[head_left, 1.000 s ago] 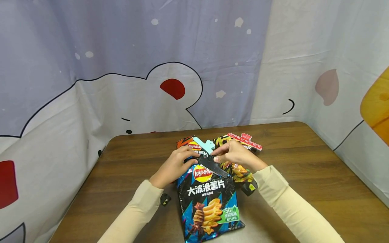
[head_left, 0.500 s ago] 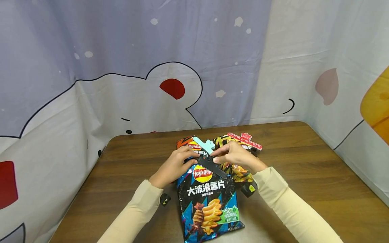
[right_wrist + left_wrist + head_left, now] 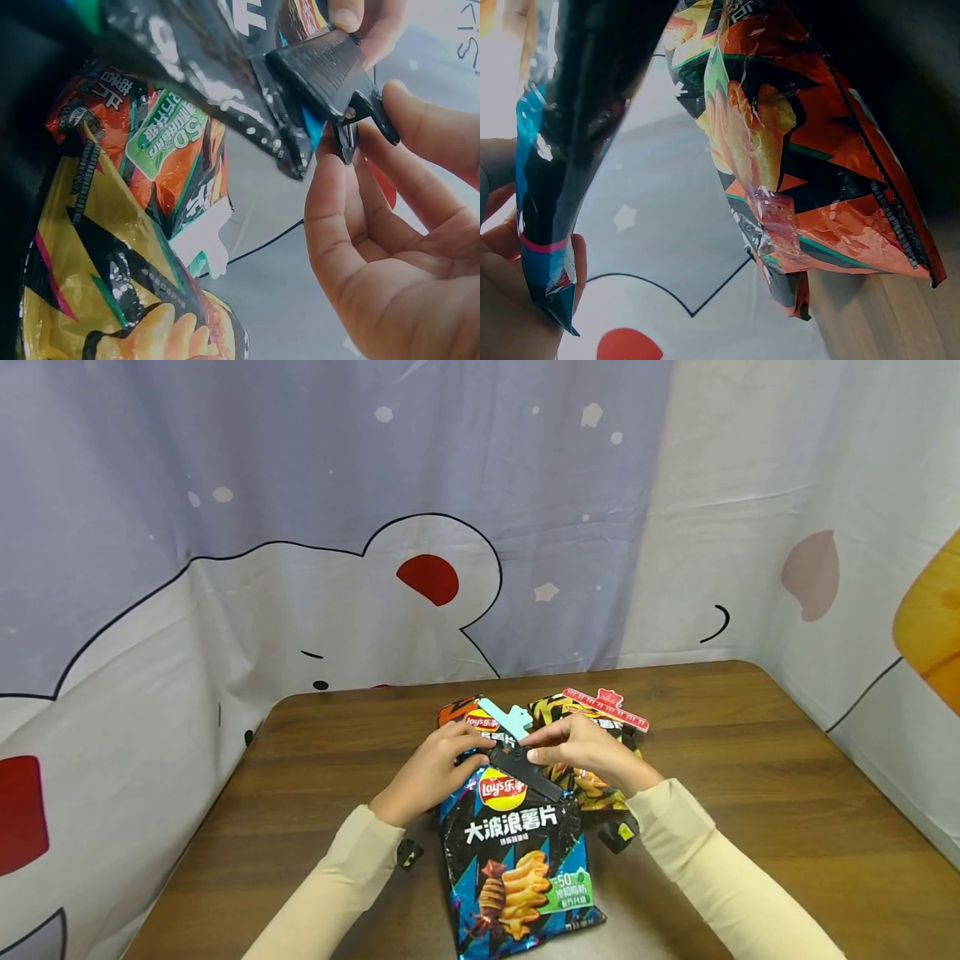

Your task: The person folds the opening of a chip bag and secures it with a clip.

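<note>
A blue and black bag of potato chips (image 3: 517, 835) is in front of me in the head view. Across its top end lies a black bag clip (image 3: 536, 777), slanting down to the right. My right hand (image 3: 596, 753) pinches the clip's handles between thumb and fingers; the right wrist view shows the clip's jaws over the bag's edge. My left hand (image 3: 431, 772) holds the bag's top on the left side. In the left wrist view that hand (image 3: 517, 300) has its thumb and fingers on either side of the bag's edge.
Behind stand an orange chip bag (image 3: 457, 708) with a mint clip (image 3: 506, 719) and a yellow chip bag (image 3: 592, 789) with a red clip (image 3: 607, 708). All are on a wooden table (image 3: 322, 760), with a printed curtain (image 3: 300, 443) along its far side.
</note>
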Action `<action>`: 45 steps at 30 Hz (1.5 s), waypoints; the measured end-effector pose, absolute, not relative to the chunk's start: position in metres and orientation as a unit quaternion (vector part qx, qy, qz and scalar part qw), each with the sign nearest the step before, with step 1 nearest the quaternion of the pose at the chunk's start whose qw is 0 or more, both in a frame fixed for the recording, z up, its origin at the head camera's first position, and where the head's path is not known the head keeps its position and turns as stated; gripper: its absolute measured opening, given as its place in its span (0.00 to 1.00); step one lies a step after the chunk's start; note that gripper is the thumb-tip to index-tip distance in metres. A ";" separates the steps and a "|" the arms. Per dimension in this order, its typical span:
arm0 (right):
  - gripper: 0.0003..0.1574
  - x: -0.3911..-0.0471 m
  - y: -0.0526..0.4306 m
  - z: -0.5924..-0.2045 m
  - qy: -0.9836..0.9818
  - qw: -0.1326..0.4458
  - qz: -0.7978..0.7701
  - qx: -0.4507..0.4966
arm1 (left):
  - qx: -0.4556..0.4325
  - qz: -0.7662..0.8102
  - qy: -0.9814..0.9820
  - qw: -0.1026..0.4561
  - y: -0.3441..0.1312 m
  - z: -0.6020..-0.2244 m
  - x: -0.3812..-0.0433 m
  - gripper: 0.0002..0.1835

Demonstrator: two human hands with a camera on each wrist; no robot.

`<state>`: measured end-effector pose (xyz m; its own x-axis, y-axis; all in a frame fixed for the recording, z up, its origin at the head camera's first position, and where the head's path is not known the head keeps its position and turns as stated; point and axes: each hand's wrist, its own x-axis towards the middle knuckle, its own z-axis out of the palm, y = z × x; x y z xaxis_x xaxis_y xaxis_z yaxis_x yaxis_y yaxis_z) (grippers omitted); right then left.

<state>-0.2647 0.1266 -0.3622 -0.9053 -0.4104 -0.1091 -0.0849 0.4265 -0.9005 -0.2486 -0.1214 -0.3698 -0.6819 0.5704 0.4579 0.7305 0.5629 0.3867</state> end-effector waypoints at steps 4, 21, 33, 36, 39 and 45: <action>0.23 -0.263 0.127 -0.363 0.816 0.165 -0.531 -0.156 | -0.371 -0.278 -0.874 0.143 -0.121 -0.371 -0.249 0.12; 0.27 -0.257 0.128 -0.370 0.800 0.178 -0.557 -0.136 | -0.346 -0.291 -0.884 0.119 -0.124 -0.375 -0.247 0.14; 0.28 -0.253 0.126 -0.373 0.794 0.160 -0.574 -0.123 | -0.282 -0.316 -0.899 0.111 -0.127 -0.378 -0.243 0.16; 0.29 -0.253 0.126 -0.376 0.785 0.162 -0.586 -0.117 | -0.256 -0.336 -0.900 0.106 -0.127 -0.378 -0.242 0.16; 0.30 -0.251 0.125 -0.378 0.767 0.169 -0.610 -0.109 | -0.217 -0.380 -0.894 0.097 -0.128 -0.377 -0.240 0.16; 0.31 -0.247 0.120 -0.383 0.729 0.176 -0.654 -0.104 | -0.157 -0.466 -0.867 0.082 -0.133 -0.379 -0.239 0.15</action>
